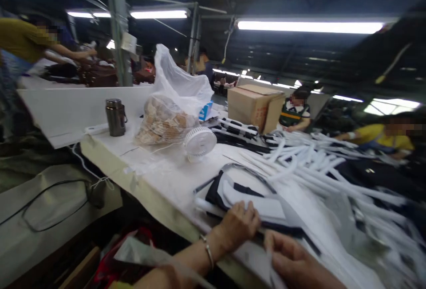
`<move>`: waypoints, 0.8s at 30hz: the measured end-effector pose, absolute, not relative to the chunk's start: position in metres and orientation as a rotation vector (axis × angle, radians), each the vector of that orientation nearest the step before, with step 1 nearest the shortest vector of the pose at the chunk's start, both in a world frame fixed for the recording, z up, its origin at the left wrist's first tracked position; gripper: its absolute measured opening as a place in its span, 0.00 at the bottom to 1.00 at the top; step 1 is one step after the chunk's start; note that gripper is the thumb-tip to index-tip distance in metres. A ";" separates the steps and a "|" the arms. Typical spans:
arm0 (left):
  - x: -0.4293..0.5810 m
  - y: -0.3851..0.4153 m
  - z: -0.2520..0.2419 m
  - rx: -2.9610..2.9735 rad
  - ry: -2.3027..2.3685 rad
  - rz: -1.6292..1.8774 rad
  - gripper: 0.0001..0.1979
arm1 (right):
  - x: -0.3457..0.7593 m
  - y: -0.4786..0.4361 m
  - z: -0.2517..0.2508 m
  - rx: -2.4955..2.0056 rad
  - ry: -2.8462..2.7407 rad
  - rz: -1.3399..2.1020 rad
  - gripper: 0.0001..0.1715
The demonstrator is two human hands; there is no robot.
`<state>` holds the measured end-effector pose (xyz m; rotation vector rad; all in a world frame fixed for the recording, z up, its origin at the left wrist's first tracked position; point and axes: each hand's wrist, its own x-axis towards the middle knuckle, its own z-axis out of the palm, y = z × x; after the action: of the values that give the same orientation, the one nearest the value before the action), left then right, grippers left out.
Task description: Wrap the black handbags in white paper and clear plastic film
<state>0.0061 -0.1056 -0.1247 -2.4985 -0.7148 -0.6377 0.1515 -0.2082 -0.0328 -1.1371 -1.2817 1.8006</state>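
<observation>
A black and white padded fabric piece (256,202) lies near the front edge of the worktable, with dark thin strips around it. My left hand (239,224), a bracelet at its wrist, has its fingers curled over the near edge of this piece. Just to the right, my right hand (293,258) is closed in a pinch on a thin white strip (273,275) that hangs down toward me. The far end of that strip leaves the view at the bottom.
A heap of white foam-like strips (309,160) covers the right side. Farther back are a white fan (200,142), a plastic bag (166,120), a metal flask (115,117) and a cardboard box (251,105). Other people work around the tables.
</observation>
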 end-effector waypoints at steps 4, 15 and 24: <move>0.008 -0.105 -0.125 -2.487 -0.691 -0.675 0.13 | 0.238 -0.287 -0.015 -1.391 -0.976 1.786 0.29; -0.004 -0.095 -0.101 -2.629 -0.753 -0.678 0.22 | 0.305 -0.304 -0.003 -1.571 -0.989 1.698 0.24; -0.034 -0.082 -0.086 -2.608 -0.886 -1.010 0.40 | 0.221 -0.152 -0.104 -1.410 -0.819 1.735 0.21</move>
<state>-0.0343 -0.0822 -0.0865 -2.6077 -0.8864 -1.0101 0.2210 -0.1523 -0.1035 -1.4104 -0.8188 1.7350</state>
